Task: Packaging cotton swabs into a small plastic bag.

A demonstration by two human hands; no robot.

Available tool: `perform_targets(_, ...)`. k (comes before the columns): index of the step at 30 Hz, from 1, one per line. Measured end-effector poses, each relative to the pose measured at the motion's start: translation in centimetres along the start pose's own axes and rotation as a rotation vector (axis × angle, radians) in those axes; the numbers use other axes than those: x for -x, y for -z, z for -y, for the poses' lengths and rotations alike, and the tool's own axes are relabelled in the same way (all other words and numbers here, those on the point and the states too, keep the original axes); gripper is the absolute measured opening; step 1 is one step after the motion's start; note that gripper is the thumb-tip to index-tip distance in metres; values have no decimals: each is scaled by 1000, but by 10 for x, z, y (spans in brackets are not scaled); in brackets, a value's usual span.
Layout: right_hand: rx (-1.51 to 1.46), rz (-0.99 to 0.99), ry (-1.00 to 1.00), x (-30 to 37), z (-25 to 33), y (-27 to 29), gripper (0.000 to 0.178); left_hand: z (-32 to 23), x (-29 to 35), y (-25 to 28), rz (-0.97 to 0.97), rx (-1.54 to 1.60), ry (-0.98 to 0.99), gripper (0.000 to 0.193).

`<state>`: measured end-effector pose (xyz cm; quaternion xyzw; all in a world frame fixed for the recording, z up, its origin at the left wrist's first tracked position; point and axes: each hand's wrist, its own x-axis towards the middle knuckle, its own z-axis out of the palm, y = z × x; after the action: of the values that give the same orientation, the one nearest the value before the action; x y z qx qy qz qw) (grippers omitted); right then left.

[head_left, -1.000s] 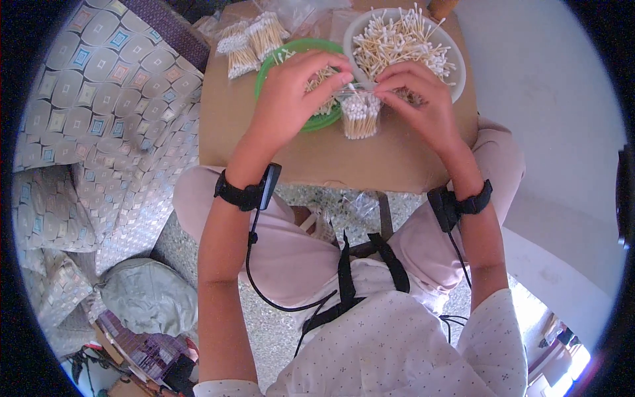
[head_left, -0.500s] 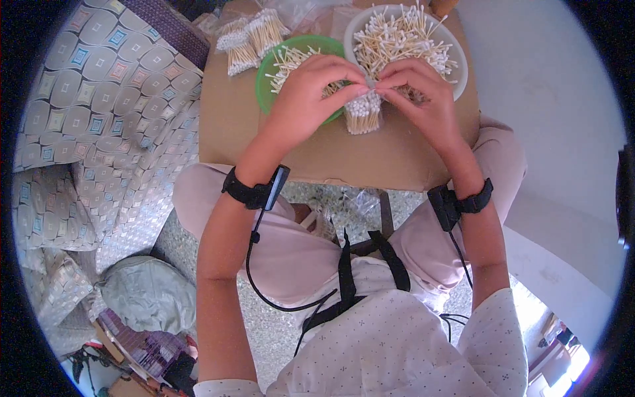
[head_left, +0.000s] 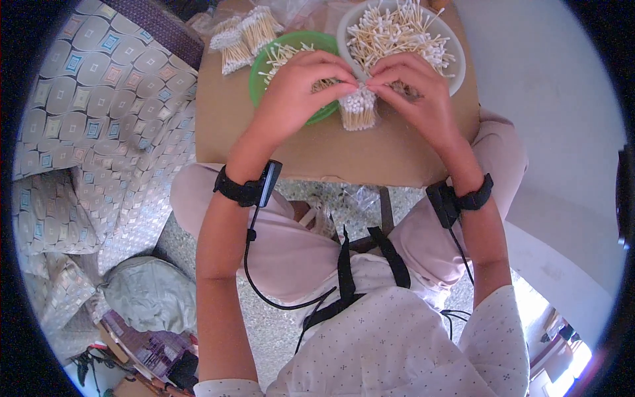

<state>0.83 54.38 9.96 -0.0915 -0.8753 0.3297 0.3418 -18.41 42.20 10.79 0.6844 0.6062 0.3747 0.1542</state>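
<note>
A small clear bag of cotton swabs (head_left: 359, 114) hangs upright between my hands, over the near side of two bowls. My left hand (head_left: 305, 89) pinches the bag's top edge between thumb and fingers. From the other side my right hand (head_left: 415, 89) pinches the same top edge, fingertips almost meeting the left ones. Behind my left hand is a green bowl (head_left: 256, 92) with loose cotton swabs in it. Beyond my right hand a larger white bowl (head_left: 460, 66) holds a heap of loose swabs (head_left: 397, 33).
Several filled bags of swabs (head_left: 246, 36) lie at the far left of the brown cardboard tabletop (head_left: 331, 159). Clear plastic (head_left: 304, 12) is bunched at the back. Patterned fabric (head_left: 119, 119) covers something on the left; a pale wall (head_left: 542, 99) rises on the right.
Both hands keep pinching the bag's top. The fingertips have drawn slightly apart along its edge, and the whole table scene has shifted a little up and left in view.
</note>
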Motion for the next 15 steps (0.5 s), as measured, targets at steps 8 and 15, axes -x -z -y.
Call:
perform_targets(8,28,19,21,0,-1,-1,10,-7,1,-8,13,-78,-42,13)
perform_targets(15,45,40,41,-1,0,-1,11,-4,2,1,-28,-139,-150,15)
